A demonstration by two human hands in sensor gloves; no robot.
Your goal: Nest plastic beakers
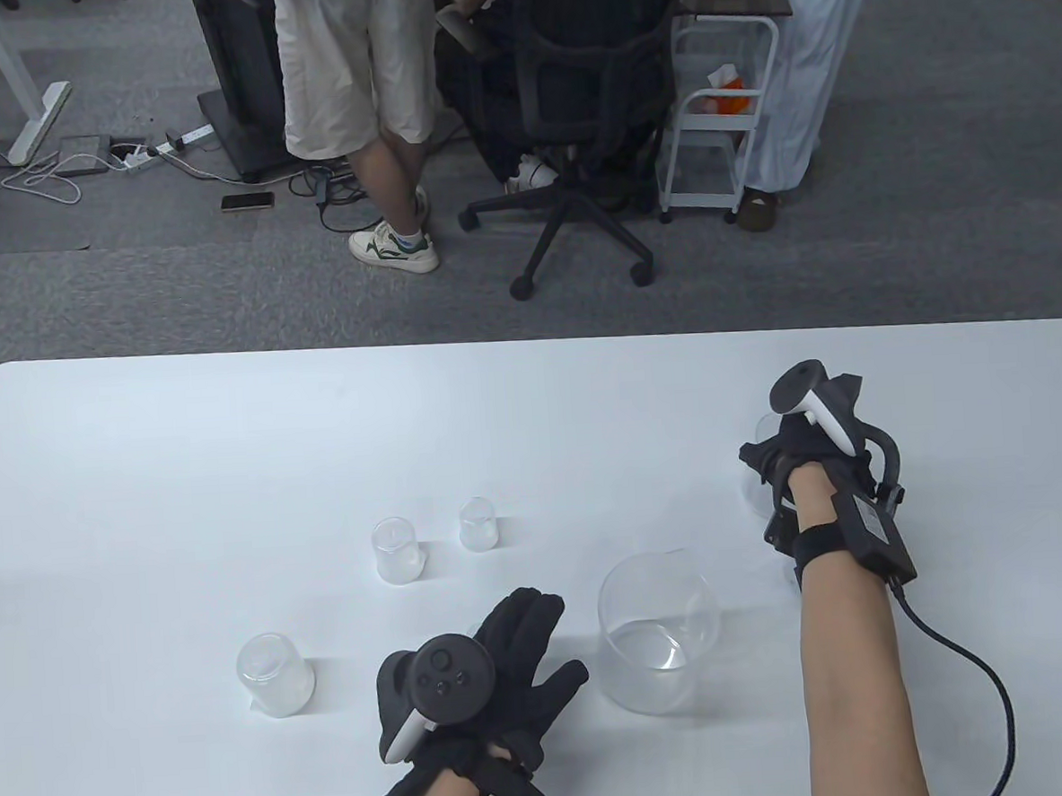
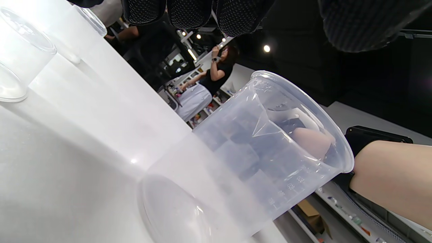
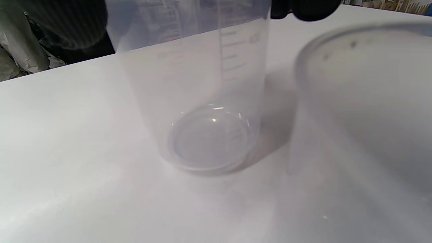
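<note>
While the left hand (image 1: 502, 660) lay spread and idle beside the large beaker (image 1: 660, 633), a medium beaker (image 3: 192, 94) was grasped by the right hand (image 1: 800, 462), judged due for lifting into the large one.

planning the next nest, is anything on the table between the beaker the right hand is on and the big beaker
Nothing visible does. The right hand grips a beaker standing on the table, and only bare tabletop lies between it and the big beaker. The small beakers sit well to the left, and the left hand rests beside the big one.
</note>
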